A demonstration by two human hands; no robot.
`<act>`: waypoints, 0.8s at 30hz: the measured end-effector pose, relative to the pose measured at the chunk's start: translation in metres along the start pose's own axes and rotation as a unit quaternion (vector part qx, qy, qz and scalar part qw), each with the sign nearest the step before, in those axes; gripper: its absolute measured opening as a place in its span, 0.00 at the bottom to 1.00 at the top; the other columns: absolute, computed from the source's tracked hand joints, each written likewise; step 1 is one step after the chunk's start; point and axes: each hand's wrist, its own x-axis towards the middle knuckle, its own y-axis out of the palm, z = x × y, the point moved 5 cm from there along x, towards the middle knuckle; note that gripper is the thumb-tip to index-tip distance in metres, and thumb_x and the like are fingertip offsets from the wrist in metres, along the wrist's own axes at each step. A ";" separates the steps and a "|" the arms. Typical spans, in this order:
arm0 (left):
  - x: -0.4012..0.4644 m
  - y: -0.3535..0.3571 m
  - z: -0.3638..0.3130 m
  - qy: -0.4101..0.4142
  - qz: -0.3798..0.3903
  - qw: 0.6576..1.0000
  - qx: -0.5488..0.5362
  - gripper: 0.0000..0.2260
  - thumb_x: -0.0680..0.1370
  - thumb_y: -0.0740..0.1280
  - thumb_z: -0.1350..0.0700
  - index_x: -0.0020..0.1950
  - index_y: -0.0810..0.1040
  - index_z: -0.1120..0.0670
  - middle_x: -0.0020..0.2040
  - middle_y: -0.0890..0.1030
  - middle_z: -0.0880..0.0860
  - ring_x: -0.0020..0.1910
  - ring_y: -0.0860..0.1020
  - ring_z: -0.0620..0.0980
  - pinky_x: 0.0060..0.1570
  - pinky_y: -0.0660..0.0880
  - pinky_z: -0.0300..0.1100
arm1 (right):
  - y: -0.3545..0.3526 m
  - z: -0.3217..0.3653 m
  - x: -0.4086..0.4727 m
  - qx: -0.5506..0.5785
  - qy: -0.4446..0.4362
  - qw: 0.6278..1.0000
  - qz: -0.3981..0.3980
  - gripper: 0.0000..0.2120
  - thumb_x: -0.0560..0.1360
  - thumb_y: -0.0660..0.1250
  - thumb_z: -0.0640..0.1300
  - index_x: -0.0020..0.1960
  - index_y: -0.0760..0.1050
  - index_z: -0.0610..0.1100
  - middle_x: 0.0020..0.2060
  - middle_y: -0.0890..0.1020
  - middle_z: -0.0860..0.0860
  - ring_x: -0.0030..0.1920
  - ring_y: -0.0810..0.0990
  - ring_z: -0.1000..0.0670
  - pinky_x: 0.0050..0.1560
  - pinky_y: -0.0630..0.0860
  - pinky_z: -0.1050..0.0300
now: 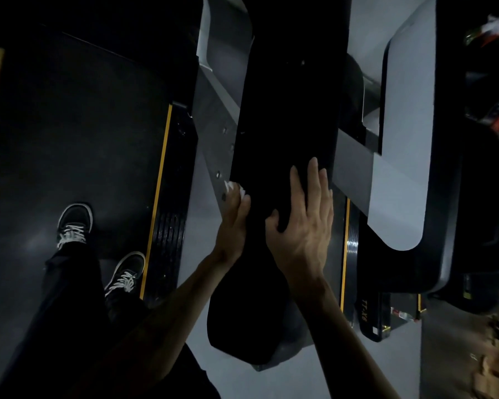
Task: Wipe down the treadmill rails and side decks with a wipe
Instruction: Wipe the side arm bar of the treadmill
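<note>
At the far left we see the dark treadmill belt (78, 133), where our two black shoes with white laces (75, 223) stand close together, the nearer one just beside the yellow stripe (159, 197) that borders the belt. Right of that stripe runs the ribbed black side deck (169, 234), and beyond it a grey upright (213, 133) slants across the view. Next comes our left hand (233, 218), pressed against the left edge of the wide black rail (283, 125); its fingers are curled around a crumpled white wipe (236, 190), which peeks out at the fingertips and touches the rail's edge where it meets the grey upright. Just beside it, our right hand (303, 217) lies flat on top of the same rail, fingers straight and close together, the thumb spread to the left, gripping nothing. Further right we make out a second yellow-edged deck strip (346, 254) marked with lettering, then the pale grey frame (401, 156) of a neighbouring machine. The far right edge is too dark and blurred to read.
</note>
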 end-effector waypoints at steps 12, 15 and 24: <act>0.075 -0.008 -0.028 -0.017 -0.001 1.000 0.021 0.41 0.77 0.52 0.26 0.85 0.50 0.45 0.85 0.51 0.45 0.83 0.49 0.43 0.82 0.49 0.57 | 0.001 -0.001 0.001 0.006 -0.003 1.000 0.001 0.37 0.73 0.70 0.40 0.80 0.63 0.42 0.82 0.58 0.44 0.83 0.53 0.42 0.78 0.59 0.35; 0.077 -0.017 0.000 -0.040 0.026 0.998 -0.031 0.40 0.78 0.57 0.26 0.80 0.64 0.52 0.78 0.68 0.58 0.79 0.64 0.58 0.77 0.59 0.65 | 0.001 -0.001 0.001 0.000 -0.002 1.000 -0.001 0.36 0.74 0.69 0.41 0.80 0.63 0.43 0.82 0.58 0.44 0.83 0.53 0.43 0.78 0.59 0.35; 0.031 0.002 0.010 0.006 0.006 1.000 0.024 0.31 0.82 0.53 0.32 0.83 0.56 0.43 0.84 0.55 0.45 0.83 0.53 0.47 0.80 0.54 0.62 | 0.001 -0.001 0.000 0.005 -0.003 1.000 -0.002 0.35 0.74 0.68 0.42 0.80 0.63 0.42 0.82 0.57 0.44 0.83 0.53 0.43 0.78 0.59 0.36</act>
